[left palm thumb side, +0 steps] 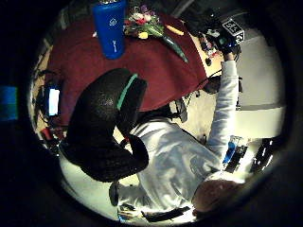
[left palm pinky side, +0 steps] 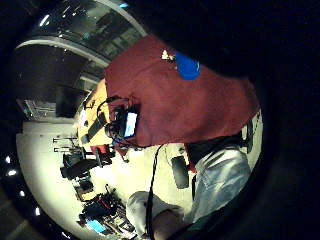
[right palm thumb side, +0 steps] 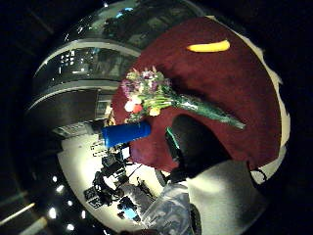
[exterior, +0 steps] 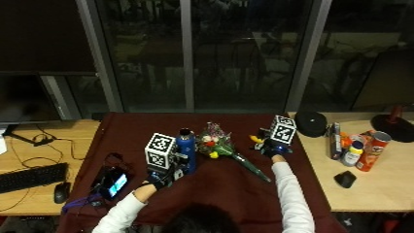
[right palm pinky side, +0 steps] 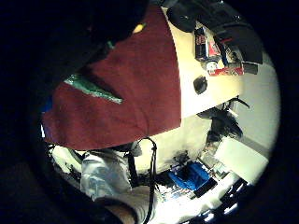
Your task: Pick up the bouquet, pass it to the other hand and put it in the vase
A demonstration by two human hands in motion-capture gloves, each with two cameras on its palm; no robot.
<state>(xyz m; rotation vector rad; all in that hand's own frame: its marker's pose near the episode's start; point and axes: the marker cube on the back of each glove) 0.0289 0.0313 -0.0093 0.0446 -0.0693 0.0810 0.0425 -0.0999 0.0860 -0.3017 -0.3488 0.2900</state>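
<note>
dim rm | dark windows | palm views fisheye, black edges

My right palm is looking down on the desk, where a dark red cloth [right palm thumb side: 215, 88] is covering the surface. The bouquet [right palm thumb side: 166, 100] is lying flat on the cloth, its blooms pointing toward the blue vase [right palm thumb side: 126, 133] and its green wrapped stems [right palm thumb side: 210, 112] trailing away from it. The vase is standing just beside the flower heads, at the cloth's edge. A yellow object [right palm thumb side: 209, 47] is lying on the cloth, well apart from the bouquet. My gloved left hand [right palm thumb side: 193, 144] is hovering near the stems; I cannot tell how its fingers are sitting.
</note>
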